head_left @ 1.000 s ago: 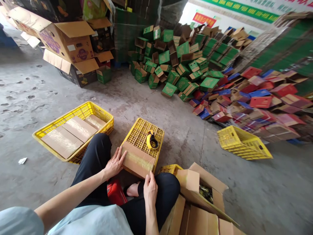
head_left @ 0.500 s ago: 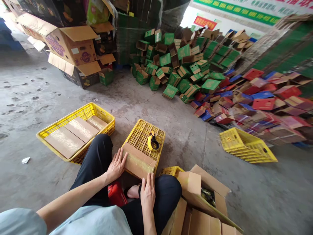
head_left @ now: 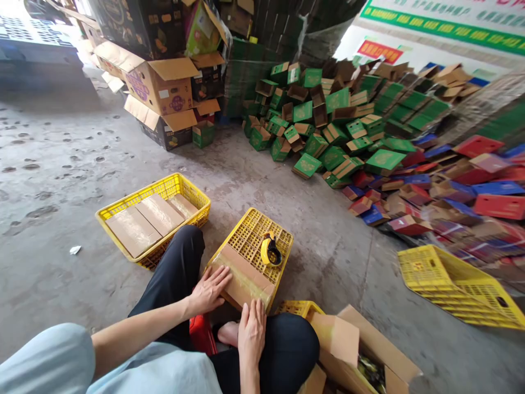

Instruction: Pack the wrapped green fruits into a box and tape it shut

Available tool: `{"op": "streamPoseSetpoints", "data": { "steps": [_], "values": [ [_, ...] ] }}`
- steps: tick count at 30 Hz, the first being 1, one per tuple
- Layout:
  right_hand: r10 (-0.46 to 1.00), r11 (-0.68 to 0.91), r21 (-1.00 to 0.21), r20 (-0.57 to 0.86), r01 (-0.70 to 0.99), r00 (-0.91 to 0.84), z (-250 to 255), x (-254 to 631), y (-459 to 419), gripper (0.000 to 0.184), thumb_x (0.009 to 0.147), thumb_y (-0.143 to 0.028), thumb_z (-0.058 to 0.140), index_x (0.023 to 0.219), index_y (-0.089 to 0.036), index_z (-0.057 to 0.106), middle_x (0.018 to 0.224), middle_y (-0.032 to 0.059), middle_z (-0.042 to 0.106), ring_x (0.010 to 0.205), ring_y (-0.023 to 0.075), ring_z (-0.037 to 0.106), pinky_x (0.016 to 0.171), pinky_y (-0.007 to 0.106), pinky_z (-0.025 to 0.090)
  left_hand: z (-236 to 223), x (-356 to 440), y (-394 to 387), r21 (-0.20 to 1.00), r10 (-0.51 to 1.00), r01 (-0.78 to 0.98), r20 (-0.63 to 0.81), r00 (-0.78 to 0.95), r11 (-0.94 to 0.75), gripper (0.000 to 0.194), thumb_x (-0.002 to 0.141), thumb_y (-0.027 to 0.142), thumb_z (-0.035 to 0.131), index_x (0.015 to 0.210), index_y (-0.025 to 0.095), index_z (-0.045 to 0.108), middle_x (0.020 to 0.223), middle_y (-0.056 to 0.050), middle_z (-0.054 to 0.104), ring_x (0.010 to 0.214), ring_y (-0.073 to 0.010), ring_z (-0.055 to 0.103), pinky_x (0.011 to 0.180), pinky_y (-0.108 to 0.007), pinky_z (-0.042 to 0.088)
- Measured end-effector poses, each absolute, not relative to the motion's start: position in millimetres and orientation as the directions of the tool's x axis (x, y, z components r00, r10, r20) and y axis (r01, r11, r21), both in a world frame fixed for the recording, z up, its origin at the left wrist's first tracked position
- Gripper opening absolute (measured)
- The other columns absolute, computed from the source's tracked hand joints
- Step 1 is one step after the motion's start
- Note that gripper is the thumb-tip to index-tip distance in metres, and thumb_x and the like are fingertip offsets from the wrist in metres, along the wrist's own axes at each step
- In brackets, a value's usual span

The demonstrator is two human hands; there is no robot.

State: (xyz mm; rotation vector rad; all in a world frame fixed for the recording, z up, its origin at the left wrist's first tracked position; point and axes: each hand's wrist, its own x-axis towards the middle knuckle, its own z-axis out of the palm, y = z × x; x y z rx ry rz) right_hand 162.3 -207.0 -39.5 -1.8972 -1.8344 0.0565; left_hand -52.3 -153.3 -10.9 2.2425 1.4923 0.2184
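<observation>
A taped brown cardboard box lies across the near end of an upturned yellow crate between my knees. My left hand rests on the box's left part, fingers stretched out. At its near right edge, my right hand lies with extended fingers touching the cardboard. Neither hand grips it. A yellow and black tape dispenser sits on the crate just beyond the box. To my left, a yellow basket holds several taped boxes.
An open carton with dark contents stands by my right knee. Farther right is a tilted yellow crate. Heaps of green boxes and red and blue boxes cover the floor ahead. Large cartons are stacked at the back left.
The view has swung left, so everything sits farther right in it. My left hand has slid farther onto the box top. My right hand has shifted from the box's right corner along its near edge.
</observation>
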Motion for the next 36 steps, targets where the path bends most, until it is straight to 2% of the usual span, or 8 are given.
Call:
{"op": "streamPoseSetpoints", "data": {
  "steps": [4, 10, 16, 19, 24, 30, 33, 36],
  "values": [
    [0.951, 0.010, -0.362, 0.292, 0.932, 0.103, -34.1, 165.8, -204.0, 0.080, 0.108, -0.062, 0.024, 0.131, -0.002, 0.072, 0.143, 0.0288, 0.064, 0.134, 0.0402, 0.062, 0.110, 0.055, 0.050, -11.8, -70.6, -138.7, 0.448, 0.974, 0.874, -0.037, 0.226, -0.186, 0.068, 0.103, 0.050, 0.050, 0.162, 0.017, 0.039, 0.171, -0.018, 0.028, 0.158, -0.0354, 0.029, 0.125, -0.060, 0.029],
    [0.957, 0.033, -0.301, 0.285, 0.953, 0.057, -34.3, 144.3, -187.2, 0.083, 0.107, -0.062, 0.023, 0.136, 0.001, 0.067, 0.146, 0.0336, 0.058, 0.137, 0.0454, 0.057, 0.112, 0.063, 0.045, -15.3, -65.1, -131.4, 0.482, 0.968, 0.844, 0.040, 0.248, -0.236, 0.070, 0.097, 0.043, 0.060, 0.154, 0.006, 0.043, 0.167, -0.027, 0.033, 0.158, -0.0379, 0.028, 0.126, -0.050, 0.035],
    [0.972, 0.216, -0.329, 0.158, 0.919, -0.172, -25.7, 85.8, -140.0, 0.070, 0.110, -0.053, 0.026, 0.150, -0.004, 0.057, 0.157, 0.0243, 0.052, 0.149, 0.0388, 0.046, 0.119, 0.055, 0.041, -23.2, -76.3, -115.4, 0.666, 0.983, 0.731, 0.024, 0.183, -0.152, 0.063, 0.100, 0.030, 0.046, 0.160, 0.018, 0.030, 0.162, -0.020, 0.040, 0.137, -0.0312, 0.059, 0.105, -0.044, 0.056],
    [0.965, 0.261, -0.325, 0.075, 0.909, -0.250, -15.5, 82.9, -124.6, 0.067, 0.111, -0.049, 0.020, 0.154, -0.012, 0.054, 0.160, 0.0186, 0.050, 0.151, 0.0363, 0.043, 0.119, 0.056, 0.040, -29.6, -82.4, -107.9, 0.722, 0.988, 0.690, -0.069, 0.138, -0.045, 0.068, 0.100, 0.031, 0.045, 0.163, 0.016, 0.026, 0.159, -0.022, 0.045, 0.132, -0.0319, 0.062, 0.102, -0.043, 0.057],
    [0.981, -0.098, -0.266, 0.139, 0.959, 0.139, -19.2, 147.5, -140.2, 0.085, 0.105, -0.064, 0.009, 0.155, -0.010, 0.053, 0.160, 0.0248, 0.047, 0.149, 0.0449, 0.041, 0.114, 0.068, 0.036, -32.7, -88.9, -96.8, 0.852, 0.970, 0.508, -0.213, 0.117, 0.126, 0.075, 0.094, 0.043, 0.056, 0.160, 0.013, 0.038, 0.149, -0.020, 0.060, 0.135, -0.0346, 0.060, 0.113, -0.045, 0.048],
    [0.915, -0.146, -0.501, 0.260, 0.853, 0.309, -49.5, 193.3, -161.4, 0.105, 0.098, -0.079, 0.017, 0.157, 0.006, 0.041, 0.155, 0.0339, 0.048, 0.140, 0.0401, 0.055, 0.112, 0.047, 0.045, -18.8, -86.7, -87.1, 0.951, 0.956, 0.206, -0.261, 0.137, 0.230, 0.069, 0.090, 0.049, 0.060, 0.148, 0.012, 0.056, 0.137, -0.013, 0.071, 0.126, -0.0329, 0.065, 0.109, -0.043, 0.052],
    [0.888, -0.181, -0.561, 0.259, 0.808, 0.379, -51.2, 202.1, -155.9, 0.109, 0.092, -0.087, 0.031, 0.149, 0.003, 0.054, 0.144, 0.0324, 0.060, 0.131, 0.0415, 0.062, 0.106, 0.046, 0.049, 1.6, -83.5, -84.7, 0.930, 0.948, 0.287, -0.281, 0.148, 0.231, 0.069, 0.089, 0.047, 0.064, 0.149, 0.014, 0.056, 0.136, -0.010, 0.071, 0.125, -0.0327, 0.067, 0.107, -0.043, 0.053],
    [0.884, -0.170, -0.615, 0.250, 0.770, 0.395, -44.8, 209.0, -149.0, 0.099, 0.091, -0.085, 0.041, 0.141, -0.003, 0.066, 0.129, 0.0269, 0.072, 0.119, 0.0396, 0.069, 0.098, 0.044, 0.052, 33.1, -77.9, -79.6, 0.905, 0.974, 0.422, -0.138, 0.178, 0.051, 0.073, 0.089, 0.050, 0.067, 0.154, 0.020, 0.053, 0.150, -0.011, 0.062, 0.141, -0.0354, 0.055, 0.118, -0.049, 0.045]
  ]
}}
